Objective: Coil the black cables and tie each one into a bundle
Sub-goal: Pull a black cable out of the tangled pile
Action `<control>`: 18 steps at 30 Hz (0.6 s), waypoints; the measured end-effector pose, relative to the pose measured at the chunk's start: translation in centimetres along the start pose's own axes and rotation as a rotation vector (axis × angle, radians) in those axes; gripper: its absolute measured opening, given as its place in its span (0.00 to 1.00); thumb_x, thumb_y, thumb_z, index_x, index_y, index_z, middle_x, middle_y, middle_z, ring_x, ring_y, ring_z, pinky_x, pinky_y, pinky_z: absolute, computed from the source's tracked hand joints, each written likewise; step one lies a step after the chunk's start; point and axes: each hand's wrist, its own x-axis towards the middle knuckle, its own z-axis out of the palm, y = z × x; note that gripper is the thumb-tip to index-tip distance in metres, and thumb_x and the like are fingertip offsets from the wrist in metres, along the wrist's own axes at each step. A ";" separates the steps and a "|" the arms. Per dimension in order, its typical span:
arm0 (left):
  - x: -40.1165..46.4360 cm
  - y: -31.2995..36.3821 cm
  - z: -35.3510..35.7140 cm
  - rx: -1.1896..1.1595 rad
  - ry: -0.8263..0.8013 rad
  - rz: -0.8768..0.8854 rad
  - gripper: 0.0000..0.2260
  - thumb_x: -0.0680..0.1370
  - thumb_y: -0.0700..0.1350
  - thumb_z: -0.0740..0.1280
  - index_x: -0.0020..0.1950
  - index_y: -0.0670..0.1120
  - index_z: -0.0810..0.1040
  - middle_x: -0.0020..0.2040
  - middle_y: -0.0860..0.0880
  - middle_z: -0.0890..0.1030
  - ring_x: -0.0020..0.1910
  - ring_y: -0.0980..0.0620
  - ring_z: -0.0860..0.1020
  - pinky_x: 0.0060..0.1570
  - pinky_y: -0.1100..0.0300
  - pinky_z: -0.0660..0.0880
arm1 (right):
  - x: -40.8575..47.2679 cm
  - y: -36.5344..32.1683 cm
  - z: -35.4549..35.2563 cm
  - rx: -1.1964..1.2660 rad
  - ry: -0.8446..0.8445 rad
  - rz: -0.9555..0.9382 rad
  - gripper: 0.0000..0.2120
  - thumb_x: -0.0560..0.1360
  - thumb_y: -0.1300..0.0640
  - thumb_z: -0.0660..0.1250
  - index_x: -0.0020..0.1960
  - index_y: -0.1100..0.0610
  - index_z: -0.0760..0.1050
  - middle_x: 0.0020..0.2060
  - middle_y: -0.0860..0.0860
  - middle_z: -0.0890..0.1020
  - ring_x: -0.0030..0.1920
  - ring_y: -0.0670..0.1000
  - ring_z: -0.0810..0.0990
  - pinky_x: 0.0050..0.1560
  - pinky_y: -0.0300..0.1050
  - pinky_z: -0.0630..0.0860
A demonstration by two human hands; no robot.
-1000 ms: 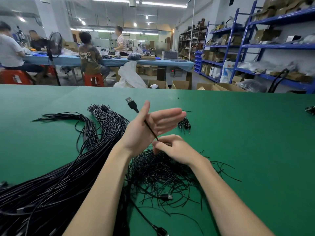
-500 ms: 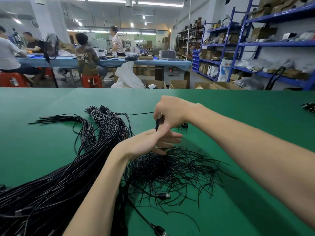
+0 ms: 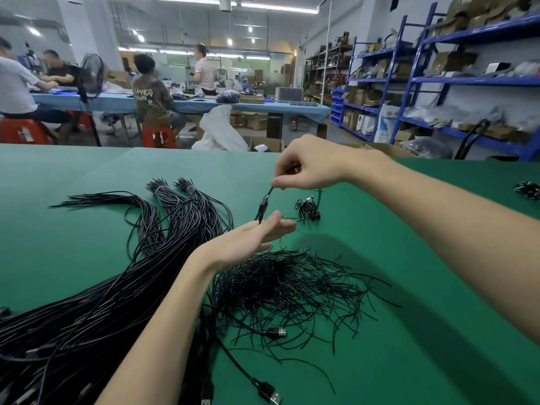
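On the green table [image 3: 409, 331], my right hand [image 3: 309, 168] is raised and pinches one black cable [image 3: 263, 207] just above its connector. The connector hangs down and touches the fingertips of my left hand [image 3: 248, 241]. That hand lies flat with straight fingers, above a heap of thin black ties [image 3: 286, 285]. Where the rest of this cable runs is hidden behind my left hand. A large sheaf of loose black cables [image 3: 87, 302] spreads across the table's left side. One small coiled bundle [image 3: 308, 210] lies just beyond my hands.
Loose USB plugs lie near me at the front, one [image 3: 277, 333] by the ties and another [image 3: 271, 394] at the edge. Another dark bundle [image 3: 529, 190] sits at the far right. Beyond the table are seated people, a fan [image 3: 92, 74] and blue shelves [image 3: 438, 83].
My right hand rose from under my left hand to above it, then lifted further, carrying the cable end. My left hand turned from upright to flat and stayed in place.
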 end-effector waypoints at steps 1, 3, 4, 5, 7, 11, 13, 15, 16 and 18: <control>0.2 -0.1 0.2 -0.001 0.015 0.000 0.29 0.83 0.64 0.47 0.79 0.51 0.66 0.76 0.59 0.69 0.74 0.64 0.66 0.77 0.55 0.62 | 0.1 -0.3 0.4 0.064 0.029 0.022 0.12 0.79 0.46 0.69 0.43 0.51 0.85 0.33 0.43 0.82 0.35 0.42 0.77 0.38 0.36 0.68; 0.5 -0.3 0.5 -0.032 0.050 0.006 0.30 0.81 0.66 0.48 0.80 0.53 0.63 0.77 0.58 0.67 0.76 0.61 0.64 0.77 0.51 0.62 | 0.2 -1.2 1.2 0.212 0.075 0.047 0.11 0.79 0.48 0.70 0.41 0.50 0.85 0.30 0.42 0.80 0.31 0.42 0.73 0.36 0.35 0.67; 0.6 -0.4 0.6 -0.077 0.065 0.007 0.31 0.80 0.66 0.50 0.80 0.54 0.61 0.78 0.58 0.67 0.76 0.59 0.65 0.75 0.49 0.64 | 0.1 -1.6 1.7 0.293 0.079 0.056 0.12 0.80 0.49 0.69 0.40 0.49 0.85 0.27 0.42 0.78 0.29 0.43 0.71 0.33 0.34 0.65; 0.7 -0.6 0.6 -0.147 0.079 0.005 0.32 0.79 0.67 0.52 0.81 0.56 0.59 0.77 0.57 0.67 0.76 0.56 0.66 0.73 0.46 0.68 | -0.1 -1.9 2.1 0.368 0.074 0.064 0.12 0.80 0.50 0.68 0.40 0.48 0.85 0.26 0.43 0.76 0.28 0.43 0.68 0.32 0.34 0.64; 0.9 -0.9 0.4 -0.324 0.090 0.014 0.33 0.77 0.66 0.56 0.81 0.60 0.55 0.77 0.57 0.68 0.75 0.52 0.69 0.69 0.40 0.71 | -1.0 -1.9 3.0 0.476 0.057 0.091 0.13 0.82 0.51 0.67 0.41 0.49 0.85 0.26 0.44 0.73 0.28 0.44 0.65 0.31 0.36 0.62; 0.6 -1.5 -0.4 -0.506 0.037 0.091 0.28 0.82 0.62 0.57 0.81 0.61 0.56 0.77 0.57 0.68 0.75 0.56 0.67 0.72 0.39 0.67 | -3.1 -1.1 5.0 0.729 0.112 0.192 0.12 0.83 0.52 0.65 0.47 0.54 0.85 0.25 0.42 0.73 0.27 0.44 0.65 0.28 0.36 0.62; 0.6 -1.6 -0.4 -0.524 0.032 0.108 0.27 0.83 0.61 0.56 0.81 0.55 0.58 0.78 0.56 0.67 0.77 0.57 0.65 0.73 0.41 0.66 | -3.7 -1.2 6.2 0.881 0.099 0.209 0.13 0.84 0.52 0.64 0.50 0.59 0.84 0.26 0.42 0.72 0.26 0.43 0.65 0.27 0.35 0.62; 0.6 -1.4 -0.3 -0.526 0.076 0.125 0.28 0.82 0.60 0.53 0.81 0.51 0.59 0.79 0.54 0.66 0.77 0.55 0.64 0.75 0.44 0.63 | -4.3 -1.5 7.6 0.973 0.028 0.155 0.12 0.85 0.51 0.63 0.52 0.57 0.82 0.28 0.43 0.74 0.28 0.44 0.68 0.29 0.37 0.65; 0.6 -1.2 -0.3 -0.559 0.105 0.136 0.29 0.81 0.59 0.52 0.81 0.50 0.59 0.79 0.52 0.66 0.77 0.55 0.64 0.76 0.46 0.62 | -4.5 -1.7 8.4 1.006 -0.014 0.125 0.11 0.85 0.51 0.63 0.52 0.55 0.82 0.29 0.44 0.75 0.29 0.45 0.70 0.30 0.38 0.67; 0.6 -0.9 -0.3 -0.656 0.150 0.160 0.28 0.81 0.58 0.52 0.80 0.50 0.60 0.78 0.51 0.68 0.76 0.53 0.67 0.75 0.49 0.64 | -4.9 -2.1 10.0 1.067 -0.073 0.121 0.10 0.85 0.53 0.62 0.52 0.53 0.81 0.30 0.46 0.76 0.31 0.46 0.73 0.33 0.38 0.72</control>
